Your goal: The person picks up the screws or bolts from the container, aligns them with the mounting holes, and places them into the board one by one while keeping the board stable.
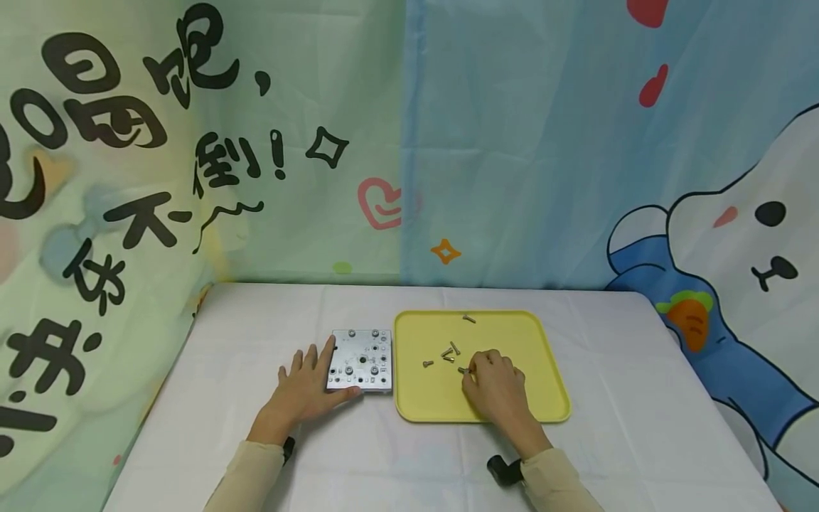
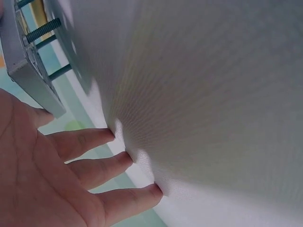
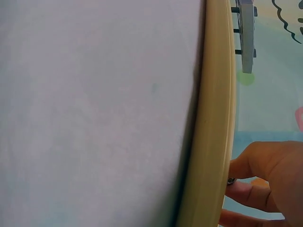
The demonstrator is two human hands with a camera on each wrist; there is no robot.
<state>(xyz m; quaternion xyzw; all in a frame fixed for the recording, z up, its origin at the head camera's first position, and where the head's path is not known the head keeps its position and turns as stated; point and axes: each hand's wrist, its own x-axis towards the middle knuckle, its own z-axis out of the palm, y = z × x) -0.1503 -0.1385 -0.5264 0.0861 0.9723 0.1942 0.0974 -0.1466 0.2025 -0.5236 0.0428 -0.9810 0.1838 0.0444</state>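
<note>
A silver metal plate (image 1: 361, 361) with several holes stands raised over the table on screws; their threaded shanks show below it in the left wrist view. My left hand (image 1: 307, 387) lies spread at its left side, index finger along the left edge and thumb at the near edge. The other fingertips (image 2: 156, 190) of that hand rest on the white cloth. Over the yellow tray (image 1: 512, 327), my right hand (image 1: 498, 387) pinches a small screw (image 3: 231, 180) between thumb and index finger; most of it is hidden by the fingers. Several loose screws (image 1: 447, 352) lie left of that hand.
One more screw (image 1: 469, 318) lies near the tray's far rim. The tray's raised rim stands right beside the metal plate. A white cloth (image 1: 640, 412) covers the table, and a printed curtain (image 1: 512, 142) hangs behind it.
</note>
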